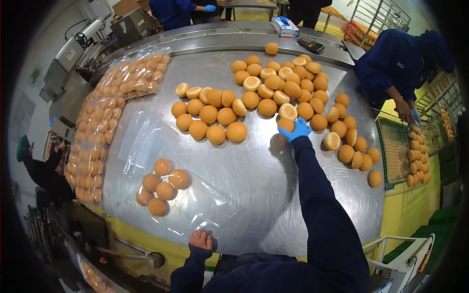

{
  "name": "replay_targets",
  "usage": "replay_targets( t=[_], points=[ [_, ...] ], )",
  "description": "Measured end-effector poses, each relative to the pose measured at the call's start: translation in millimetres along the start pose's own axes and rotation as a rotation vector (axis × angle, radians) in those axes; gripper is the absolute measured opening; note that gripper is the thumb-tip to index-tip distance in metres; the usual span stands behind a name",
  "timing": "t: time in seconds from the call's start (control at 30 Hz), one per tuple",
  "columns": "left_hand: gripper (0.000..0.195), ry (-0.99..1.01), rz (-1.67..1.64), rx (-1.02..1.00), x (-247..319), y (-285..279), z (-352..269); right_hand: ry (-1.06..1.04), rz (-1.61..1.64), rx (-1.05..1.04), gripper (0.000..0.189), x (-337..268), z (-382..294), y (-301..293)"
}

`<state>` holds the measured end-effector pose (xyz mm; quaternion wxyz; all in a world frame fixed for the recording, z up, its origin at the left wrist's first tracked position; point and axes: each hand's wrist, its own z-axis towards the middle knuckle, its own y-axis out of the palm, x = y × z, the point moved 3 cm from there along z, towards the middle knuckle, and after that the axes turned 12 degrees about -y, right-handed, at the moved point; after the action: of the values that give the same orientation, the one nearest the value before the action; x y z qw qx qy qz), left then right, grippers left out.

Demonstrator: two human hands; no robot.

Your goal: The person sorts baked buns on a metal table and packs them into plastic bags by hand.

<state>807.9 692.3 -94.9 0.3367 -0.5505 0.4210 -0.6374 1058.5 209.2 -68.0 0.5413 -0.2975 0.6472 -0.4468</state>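
Observation:
My right hand (297, 129), in a blue glove, grips a round golden bun (285, 125) just above the steel table, at the near side of a spread of loose buns (292, 89). Some of these lie with their pale undersides up. My bare left hand (200, 240) has its fingers curled at the near table edge, by the rim of a clear plastic bag (209, 197). Whether it pinches the film is hard to see. Several buns (165, 191) rest inside the bag. Another group of loose buns (208, 114) sits at mid-table.
Filled bags of buns (88, 157) line the table's left side. A glove box (285, 27) and a calculator (311, 45) stand on the back ledge. At right, a co-worker (397, 69) bends over a wire basket (394, 146) with buns. A white metal frame (401, 252) is near my right.

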Motion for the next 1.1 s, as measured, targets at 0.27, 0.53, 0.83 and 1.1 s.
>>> replay_targets(
  t=[0.27,0.53,0.83,1.1],
  points=[
    [0.012,-0.002,-0.019,0.016,-3,8,0,-0.195,0.607,-0.086,0.072,-62,-78,74],
    [0.014,0.004,-0.103,0.055,-8,5,-4,-0.825,-0.157,-0.172,0.084,-255,-157,84],
    [0.013,0.037,-0.155,0.084,-11,-3,-5,-0.916,-0.293,-0.381,0.084,-300,-121,121],
    [0.013,0.076,-0.168,0.138,-14,0,-9,-0.899,-0.304,-0.364,0.083,-303,-101,123]
  ],
)
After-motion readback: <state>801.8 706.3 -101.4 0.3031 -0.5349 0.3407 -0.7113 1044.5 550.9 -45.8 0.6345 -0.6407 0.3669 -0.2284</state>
